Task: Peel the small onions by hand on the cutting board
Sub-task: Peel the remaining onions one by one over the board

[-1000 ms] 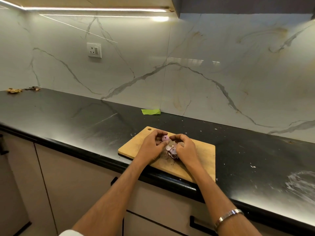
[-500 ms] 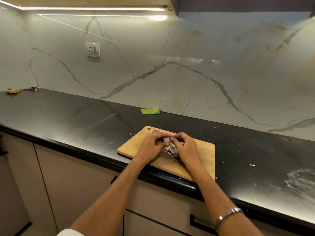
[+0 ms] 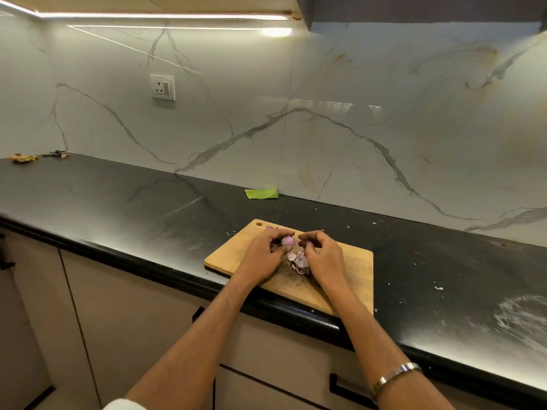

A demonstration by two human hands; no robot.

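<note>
Small onion (image 3: 288, 240) held above cutting board (image 3: 352, 267), pinched in left hand (image 3: 264, 253) between thumb and fingertips. Right hand (image 3: 321, 255) just beside onion, grip curled, fingertips near thumb; whether pinching skin cannot tell. Peel pile (image 3: 298, 262) on board below onion, between hands. More onions (image 3: 270, 228) at board's far edge, partly hidden. Board on black bench (image 3: 118, 208).

Bare counter (image 3: 124, 202) extends left of the cutting board (image 3: 349, 267), open to the far wall. A green scrap (image 3: 261, 193) lies far of the board against the wall. The board's right half is unobstructed; onion peels (image 3: 299, 263) and both hands occupy its centre.
</note>
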